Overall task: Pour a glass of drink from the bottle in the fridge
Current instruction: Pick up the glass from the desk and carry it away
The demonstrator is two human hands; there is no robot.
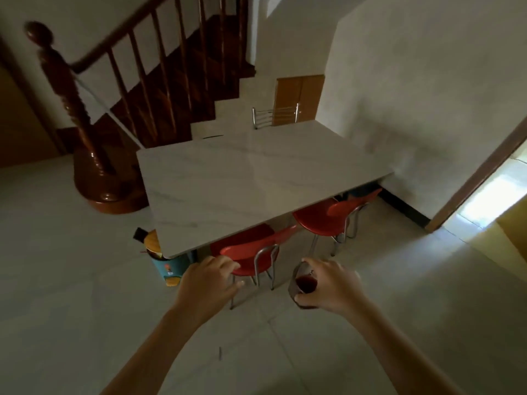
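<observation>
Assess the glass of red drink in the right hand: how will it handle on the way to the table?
The glass looks clear and hard, so probably rigid but breakable on the tiled floor. The right hand grips it from above at the rim, likely a slippery hold. It appears part filled, so the drink may slosh if tilted. The left hand hangs free and could steady it.

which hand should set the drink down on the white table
Right. The right hand already grips the glass of dark red drink, so it can likely reach the table directly. The left hand holds nothing.
</observation>
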